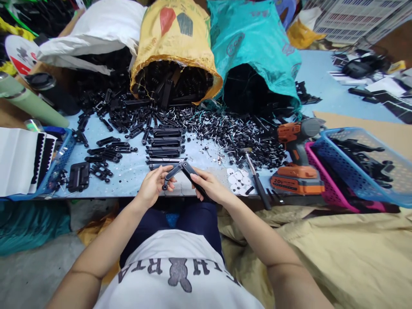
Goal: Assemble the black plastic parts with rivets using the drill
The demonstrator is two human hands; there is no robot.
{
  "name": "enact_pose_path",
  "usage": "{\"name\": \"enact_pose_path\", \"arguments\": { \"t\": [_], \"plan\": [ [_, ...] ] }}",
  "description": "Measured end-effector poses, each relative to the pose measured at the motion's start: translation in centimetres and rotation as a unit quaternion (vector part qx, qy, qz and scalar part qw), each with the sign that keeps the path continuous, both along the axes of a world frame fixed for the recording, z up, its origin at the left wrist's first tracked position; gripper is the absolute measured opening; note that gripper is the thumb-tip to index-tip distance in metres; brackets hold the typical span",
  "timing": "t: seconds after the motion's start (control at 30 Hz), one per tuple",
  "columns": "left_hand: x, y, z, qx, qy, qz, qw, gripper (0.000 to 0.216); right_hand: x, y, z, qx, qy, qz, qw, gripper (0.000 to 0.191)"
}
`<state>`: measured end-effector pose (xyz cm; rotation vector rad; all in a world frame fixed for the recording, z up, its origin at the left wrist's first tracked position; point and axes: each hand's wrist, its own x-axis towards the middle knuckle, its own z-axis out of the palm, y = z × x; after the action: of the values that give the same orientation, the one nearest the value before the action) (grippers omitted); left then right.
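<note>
A black hinged plastic arm (174,172), bent into an upside-down V, is held between my two hands at the table's front edge. My left hand (152,185) pinches the left segment, whose round-ended tip points down. The right segment lies in my right hand (208,185), thumb on top and fingers wrapped beneath; part of it is hidden. Just beyond my hands, several similar black arms (165,141) lie side by side in a stacked row. To their left sits a group of short black linkage pieces (109,150).
Screws and small black parts (238,133) form a wide heap. A hammer (257,180), white discs (237,178) and an orange cordless drill (298,159) are at right, beside a blue basket (386,148). Yellow (175,38) and teal (254,38) sacks stand behind. A black block (79,177) lies left.
</note>
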<state>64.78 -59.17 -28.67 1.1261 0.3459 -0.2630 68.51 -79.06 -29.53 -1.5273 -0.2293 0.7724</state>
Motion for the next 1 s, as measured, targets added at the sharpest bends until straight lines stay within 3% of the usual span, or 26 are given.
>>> {"name": "enact_pose_path", "arguments": {
  "t": [0.07,0.27,0.67,0.8,1.0],
  "plan": [
    [0.2,0.0,-0.1,0.015,-0.004,-0.012,1.0,0.047,-0.1,0.0,-0.1,-0.012,-0.006,0.006,1.0,0.054],
    [0.5,-0.8,-0.9,0.185,-0.023,-0.063,0.98,0.039,-0.6,0.3,-0.2,-0.045,-0.027,0.011,0.999,0.059],
    [-0.9,-1.4,-3.0,0.14,-0.039,-0.041,0.989,0.035,-0.5,-0.4,-0.5,-0.088,-0.045,0.038,0.994,0.057],
    [-0.5,-1.6,-3.2,0.158,-0.055,-0.028,0.985,0.042,-0.6,-0.5,-0.5,-0.106,-0.07,0.025,0.992,0.06],
    [0.2,-1.9,-3.7,0.175,-0.036,0.006,0.984,0.031,-1.2,0.3,-0.8,-0.088,-0.048,0.008,0.995,0.058]
  ]
}}
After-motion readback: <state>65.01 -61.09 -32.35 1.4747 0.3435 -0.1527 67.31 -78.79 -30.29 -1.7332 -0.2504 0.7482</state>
